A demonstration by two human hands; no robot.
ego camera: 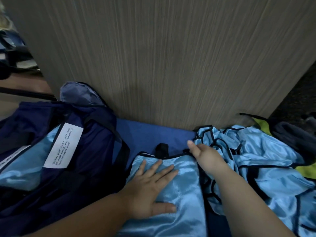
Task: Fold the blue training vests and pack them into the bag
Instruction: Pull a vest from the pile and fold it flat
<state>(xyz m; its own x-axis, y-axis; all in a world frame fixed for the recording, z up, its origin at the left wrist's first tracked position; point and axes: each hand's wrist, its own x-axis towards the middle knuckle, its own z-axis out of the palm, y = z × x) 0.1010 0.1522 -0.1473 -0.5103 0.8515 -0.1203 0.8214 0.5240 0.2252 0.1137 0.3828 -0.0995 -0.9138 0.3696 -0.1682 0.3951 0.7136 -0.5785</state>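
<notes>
Since packing came last, the navy bag [82, 151] gaped left of the flat vest [184, 190], blue fabric [22, 168] already inside; the left hand [150, 187] pressed that vest with straight fingers [165, 171], likely to steady it; the right hand [205, 156] met its far right corner, grip hidden, so I could not tell if it held the trim; unfolded vests [265, 159] lay heaped to its right.
</notes>
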